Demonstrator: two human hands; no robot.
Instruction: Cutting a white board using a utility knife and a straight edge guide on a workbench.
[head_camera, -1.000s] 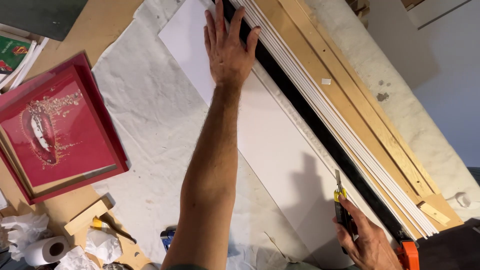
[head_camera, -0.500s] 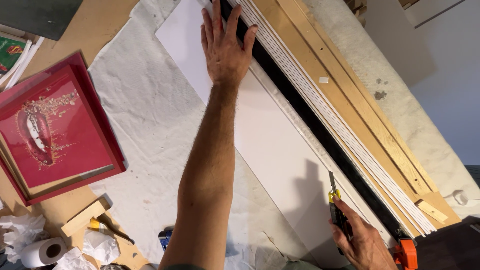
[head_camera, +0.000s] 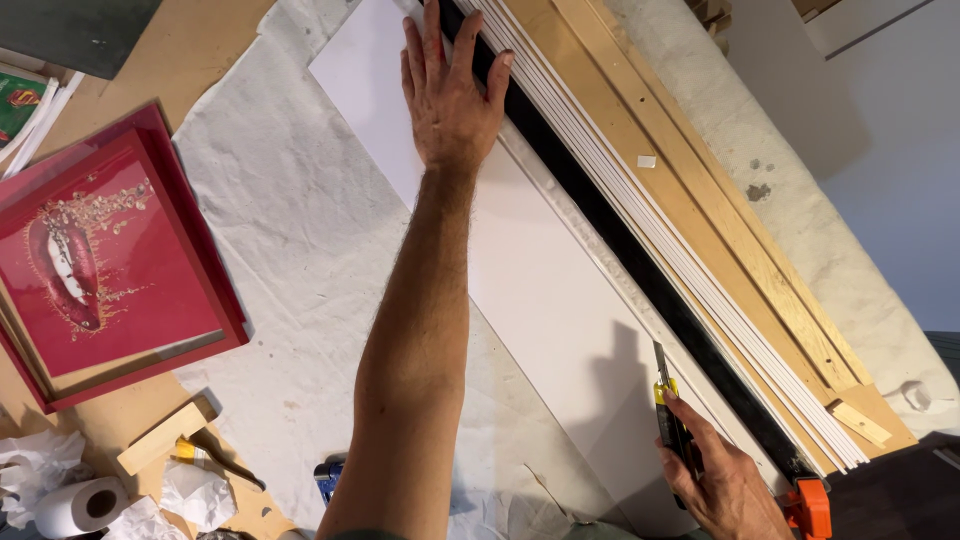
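Right hand (head_camera: 725, 480) has drawn the gripped knife (head_camera: 672, 415) nearer, blade pointing up-left along the straightedge (head_camera: 620, 240).

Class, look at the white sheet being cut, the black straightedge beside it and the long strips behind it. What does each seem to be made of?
White sheet: probably matte card or foam board; flat, stiff, no gloss. Black straightedge: likely painted metal; thin, dead straight, but not certain. Long strips: bare wood; pale grain and knots show.

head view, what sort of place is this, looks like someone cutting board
Probably a picture-framing or craft workshop. The right hand holds a yellow utility knife against a long black straightedge over white board, the left hand pressing it flat; a red framed picture lies nearby.
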